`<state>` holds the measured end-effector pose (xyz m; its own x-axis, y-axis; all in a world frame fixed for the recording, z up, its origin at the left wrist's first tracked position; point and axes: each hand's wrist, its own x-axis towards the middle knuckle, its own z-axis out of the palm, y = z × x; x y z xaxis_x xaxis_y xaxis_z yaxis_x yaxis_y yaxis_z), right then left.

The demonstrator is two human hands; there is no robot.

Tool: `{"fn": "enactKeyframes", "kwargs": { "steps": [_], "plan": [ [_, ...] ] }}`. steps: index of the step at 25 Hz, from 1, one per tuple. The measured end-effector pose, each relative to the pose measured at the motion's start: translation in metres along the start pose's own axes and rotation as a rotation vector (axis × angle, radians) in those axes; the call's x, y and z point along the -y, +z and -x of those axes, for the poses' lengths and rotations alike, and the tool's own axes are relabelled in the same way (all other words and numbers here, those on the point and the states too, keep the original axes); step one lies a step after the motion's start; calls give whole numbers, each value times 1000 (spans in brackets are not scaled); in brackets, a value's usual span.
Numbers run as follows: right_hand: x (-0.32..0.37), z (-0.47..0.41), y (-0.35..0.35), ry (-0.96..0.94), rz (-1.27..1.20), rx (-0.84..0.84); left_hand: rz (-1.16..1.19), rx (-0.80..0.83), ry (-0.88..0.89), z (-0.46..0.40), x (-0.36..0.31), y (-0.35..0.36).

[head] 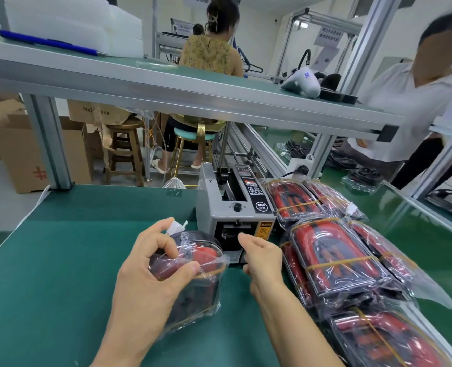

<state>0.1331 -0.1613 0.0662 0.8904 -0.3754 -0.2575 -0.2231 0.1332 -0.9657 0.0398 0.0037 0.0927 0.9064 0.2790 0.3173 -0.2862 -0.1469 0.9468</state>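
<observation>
Head view. The bagged cable bundle (201, 287), red and black leads in a clear film sleeve, is held upright over the near middle of the green mat (60, 260), with its folded mouth uppermost and its lower end seemingly resting on the mat. The left hand (150, 271) grasps it from the left, thumb and fingers curled over the fold and pinning the film down. A white connector (175, 229) pokes out beyond the fingers. The right hand (262, 258), just right of the bundle and apart from it, has curled fingers at the outlet slot of the grey tape dispenser (235, 207), just beyond. Whether they pinch a strip of tape cannot be told. A pile of like bundles (336, 255), rubber-banded, lies to the right.

Risks, as judged:
- If the left grip slackens, the fold would spring open and the tape would seal a gaping mouth.
- A strip drawn askew could stick to itself or to the fingers.
- The connector could be caught in the seam.
</observation>
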Motion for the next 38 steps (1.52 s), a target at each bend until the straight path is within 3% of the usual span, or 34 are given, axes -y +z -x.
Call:
{"fn": "enactKeyframes", "kwargs": {
  "steps": [12, 19, 21, 24, 27, 38],
  "plan": [
    [9, -1, 23, 122, -132, -156, -14, 2, -5, 1, 2, -1],
    [26, 32, -16, 283, -482, 344, 26, -27, 4, 1, -6, -1],
    [37, 45, -26, 211, -396, 394, 33, -38, -13, 1, -5, 0],
    [53, 71, -22, -13, -46, 468, 17, -27, -7, 3, -2, 0],
    [61, 96, -7, -63, 12, 620, 16, -17, 22, 7, -5, -1],
    [49, 114, 9, -132, 40, 447, -51, -70, 115, 17, -4, 2]
  ]
}}
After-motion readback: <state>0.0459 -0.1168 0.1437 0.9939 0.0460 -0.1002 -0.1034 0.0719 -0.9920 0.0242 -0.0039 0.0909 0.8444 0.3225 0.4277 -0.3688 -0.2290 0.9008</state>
